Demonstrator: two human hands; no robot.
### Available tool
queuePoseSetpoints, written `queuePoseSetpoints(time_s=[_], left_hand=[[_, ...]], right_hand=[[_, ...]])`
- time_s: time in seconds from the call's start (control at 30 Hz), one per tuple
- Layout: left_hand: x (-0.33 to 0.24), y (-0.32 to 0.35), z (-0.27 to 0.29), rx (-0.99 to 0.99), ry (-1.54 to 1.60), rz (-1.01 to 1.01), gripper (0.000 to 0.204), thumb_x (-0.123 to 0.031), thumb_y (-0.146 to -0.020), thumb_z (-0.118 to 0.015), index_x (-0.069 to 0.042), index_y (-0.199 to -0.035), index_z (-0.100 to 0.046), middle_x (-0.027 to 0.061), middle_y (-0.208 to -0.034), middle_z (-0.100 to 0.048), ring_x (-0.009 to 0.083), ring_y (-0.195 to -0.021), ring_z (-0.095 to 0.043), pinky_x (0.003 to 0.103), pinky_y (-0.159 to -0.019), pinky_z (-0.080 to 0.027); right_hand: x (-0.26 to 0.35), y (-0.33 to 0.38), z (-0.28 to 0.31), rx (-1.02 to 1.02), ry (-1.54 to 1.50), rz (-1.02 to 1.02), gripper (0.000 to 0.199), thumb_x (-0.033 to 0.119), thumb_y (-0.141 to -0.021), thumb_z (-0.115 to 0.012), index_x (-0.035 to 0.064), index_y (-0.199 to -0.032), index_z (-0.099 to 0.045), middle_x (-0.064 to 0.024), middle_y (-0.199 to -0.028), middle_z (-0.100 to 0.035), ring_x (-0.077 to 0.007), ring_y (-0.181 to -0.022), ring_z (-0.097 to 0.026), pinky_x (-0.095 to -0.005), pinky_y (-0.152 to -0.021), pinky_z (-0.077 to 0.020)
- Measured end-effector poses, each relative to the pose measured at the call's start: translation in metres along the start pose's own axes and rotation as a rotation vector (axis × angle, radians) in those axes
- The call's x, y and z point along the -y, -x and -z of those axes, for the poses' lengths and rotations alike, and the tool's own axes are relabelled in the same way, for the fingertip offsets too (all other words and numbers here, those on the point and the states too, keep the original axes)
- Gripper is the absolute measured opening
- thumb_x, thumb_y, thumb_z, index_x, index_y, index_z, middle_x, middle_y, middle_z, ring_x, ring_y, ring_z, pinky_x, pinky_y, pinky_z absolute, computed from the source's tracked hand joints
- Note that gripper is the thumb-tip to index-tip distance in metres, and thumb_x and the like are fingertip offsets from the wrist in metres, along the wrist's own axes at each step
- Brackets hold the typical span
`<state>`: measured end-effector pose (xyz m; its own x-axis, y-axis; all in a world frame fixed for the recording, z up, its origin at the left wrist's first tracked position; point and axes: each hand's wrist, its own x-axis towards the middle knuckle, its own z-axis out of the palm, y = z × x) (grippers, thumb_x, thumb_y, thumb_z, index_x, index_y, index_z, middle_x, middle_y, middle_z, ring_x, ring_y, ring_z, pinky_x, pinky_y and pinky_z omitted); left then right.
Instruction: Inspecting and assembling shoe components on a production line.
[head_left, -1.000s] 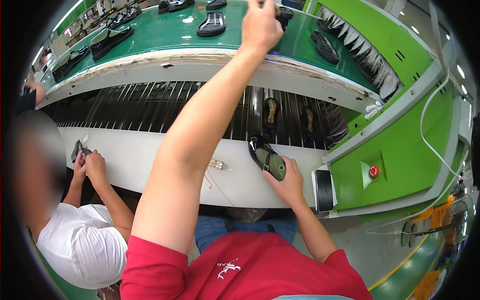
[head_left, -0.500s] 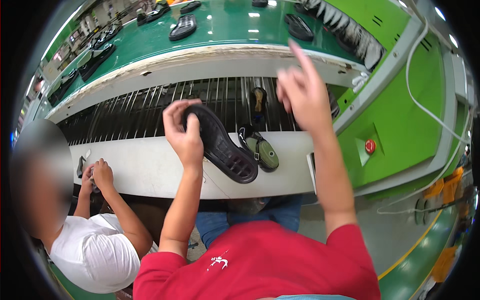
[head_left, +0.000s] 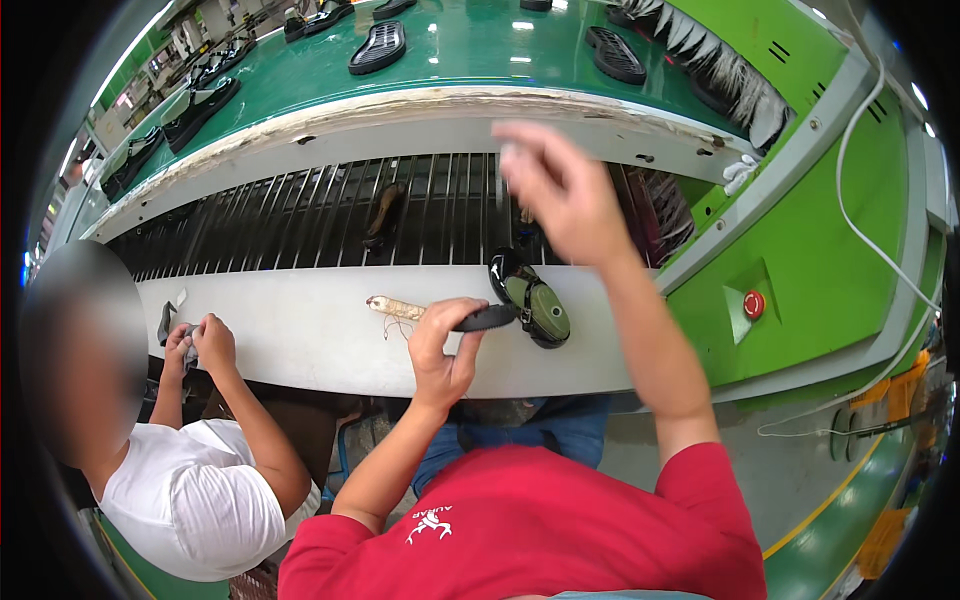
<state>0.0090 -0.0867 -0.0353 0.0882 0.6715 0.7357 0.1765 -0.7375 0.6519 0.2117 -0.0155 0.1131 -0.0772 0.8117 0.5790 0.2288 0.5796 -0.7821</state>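
Observation:
My left hand (head_left: 440, 345) pinches the edge of a black shoe sole (head_left: 485, 318) above the white bench ledge (head_left: 270, 320). Seen nearly edge-on, the sole has its tip close to a black and olive-green sandal upper (head_left: 540, 310) lying on the ledge; I cannot tell whether they touch. My right hand (head_left: 570, 200) is raised over the metal bars, somewhat blurred, fingers partly stretched and apart, with nothing visible in it. Beside my left hand lies a pale wrapped stick (head_left: 395, 307) with loose thread.
Beyond the bars (head_left: 300, 220) a green conveyor belt (head_left: 450, 50) carries several black soles and sandals. A green machine housing (head_left: 830, 260) with a red button (head_left: 753, 304) stands on the right. At left, a co-worker in a white shirt (head_left: 190, 500) handles something small.
My left hand has lowered the sole toward the sandal upper and turned it edge-on, uncovering the pale stick. My right hand has swung left, its pointing finger now partly bent.

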Motion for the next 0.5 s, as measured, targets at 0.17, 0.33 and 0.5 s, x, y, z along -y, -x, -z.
queuePoseSetpoints(time_s=[0.17, 0.33, 0.5], left_hand=[[0.0, 0.02, -0.006, -0.066, -0.001, 0.031, 0.041, 0.008, -0.092, -0.07, -0.002, -0.132, -0.067, 0.0205, -0.125, -0.069, 0.0346, -0.11, -0.069, 0.04, -0.096, -0.055], [0.0, 0.031, -0.007, -0.013, 0.269, 0.259, 0.065, -0.022, -0.096, -0.07, -0.006, -0.156, -0.052, 0.0259, -0.152, -0.051, 0.0409, -0.138, -0.053, 0.047, -0.118, -0.041], [0.031, 0.027, 0.028, 0.479, -0.583, 0.19, 0.069, -0.032, -0.09, -0.078, -0.01, -0.152, -0.056, 0.0216, -0.162, -0.046, 0.0484, -0.156, -0.034, 0.057, -0.13, -0.028]], right_hand=[[-0.034, 0.127, -0.035, 0.209, 0.06, -0.005, 0.072, 0.054, -0.108, -0.057, -0.0003, -0.154, -0.051, -0.017, -0.124, -0.06, -0.0315, -0.122, -0.058, -0.0441, -0.11, -0.0447], [-0.067, 0.181, -0.055, 0.056, 0.032, 0.08, 0.064, 0.056, -0.108, -0.058, -0.0007, -0.138, -0.057, -0.0214, -0.13, -0.064, -0.0376, -0.121, -0.064, -0.045, -0.106, -0.0499], [-0.069, 0.186, -0.046, -0.015, -0.022, -0.032, 0.071, 0.066, -0.111, -0.041, -0.0012, -0.131, -0.055, -0.0229, -0.123, -0.067, -0.0322, -0.115, -0.064, -0.043, -0.101, -0.0508]])
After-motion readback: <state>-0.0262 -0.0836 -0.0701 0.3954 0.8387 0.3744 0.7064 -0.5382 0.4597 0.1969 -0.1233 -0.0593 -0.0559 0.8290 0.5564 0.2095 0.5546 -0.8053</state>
